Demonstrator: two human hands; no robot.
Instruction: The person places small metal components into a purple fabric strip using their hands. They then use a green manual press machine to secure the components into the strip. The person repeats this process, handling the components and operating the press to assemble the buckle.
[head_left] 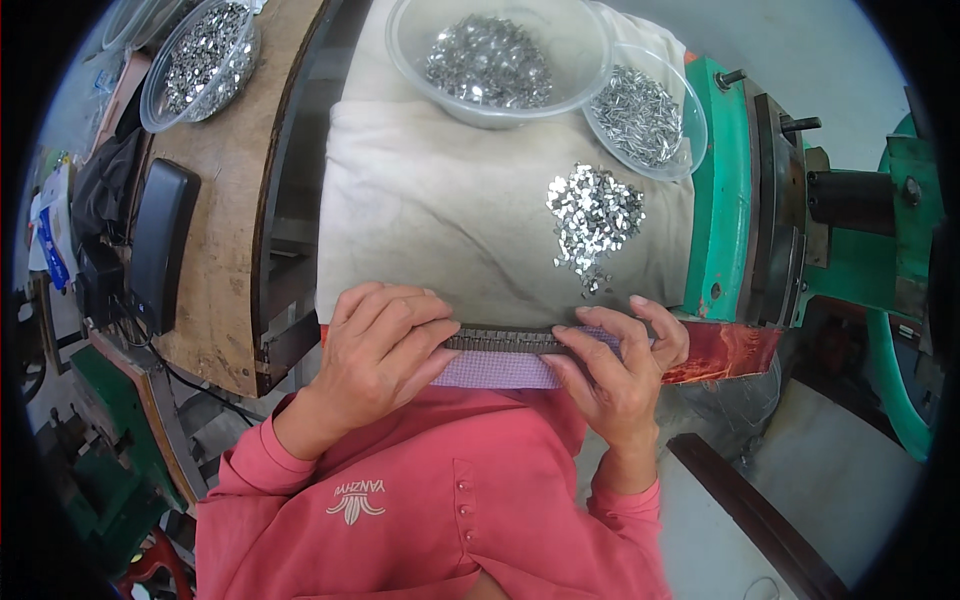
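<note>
A dark slotted metal strip (505, 341) lies crosswise at the near edge of the cloth-covered work surface, over a purple checked cloth (495, 370). My left hand (375, 350) grips its left end with the fingers closed together. At the right end, my right hand (622, 362) holds it between thumb and index finger, the other fingers raised. Beyond the strip, toward the right, a loose heap of small shiny metal pieces (597, 215) is spread on the pale cloth (420, 210). My fingers hide both ends of the strip.
A large clear tub (402, 50) of metal bits stands at the back, beside a clear shallow dish (697, 135) of small pins. Green machinery (722, 190) borders the right. On the wooden table (225, 210) at left are another tub (152, 105) and a black device (165, 245).
</note>
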